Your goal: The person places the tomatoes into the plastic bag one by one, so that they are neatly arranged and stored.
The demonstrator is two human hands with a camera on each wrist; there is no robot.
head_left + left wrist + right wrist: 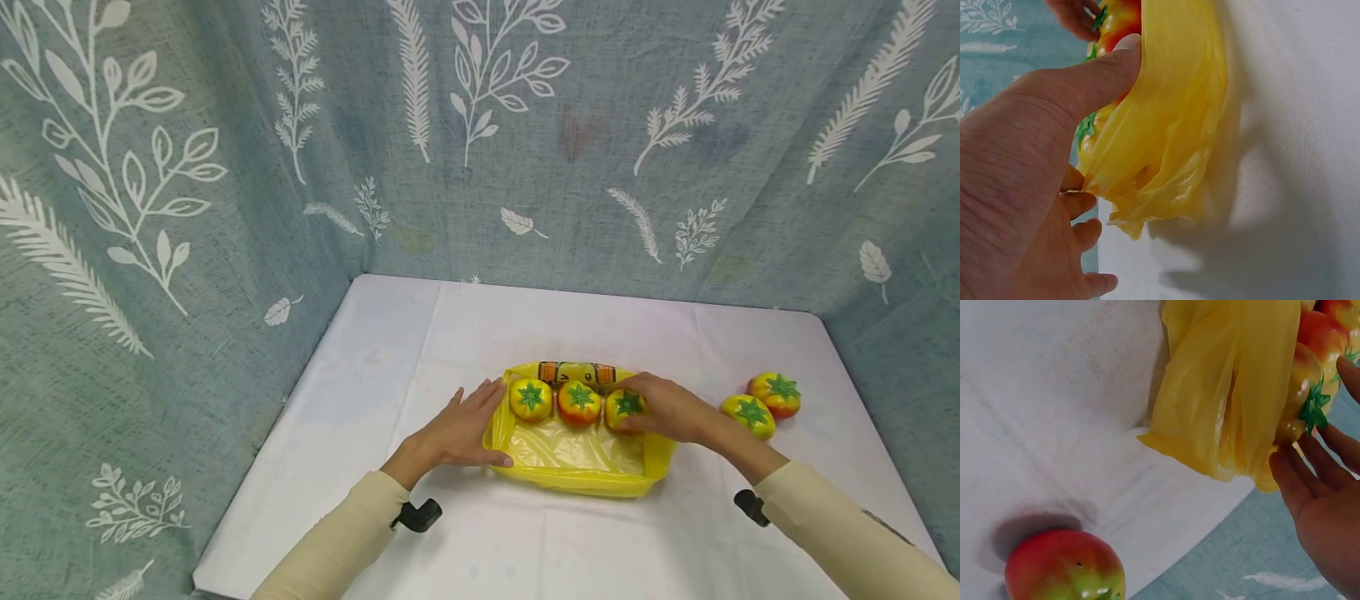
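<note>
A yellow plastic bag (577, 479) lies spread open like a shallow box, its thin wall creased. Along its back side three toy tomatoes with green leafy tops sit in a row: a yellow one (531, 400), a red-and-yellow one (578, 404) and a third (622, 407) at the right. My right hand (667, 408) holds that third tomato, thumb in front and fingers behind, partly covering it. With fingers spread, my left hand (468, 425) rests against the bag's left side. Its thumb (1125, 59) touches the bag's rim in the left wrist view.
Two more toy tomatoes, a yellow one (748, 417) and a red-and-yellow one (776, 395), lie to the right of the bag. Everything stands on a white-covered table (360, 350). A leaf-patterned blue-green curtain (510, 192) hangs behind and at both sides.
</note>
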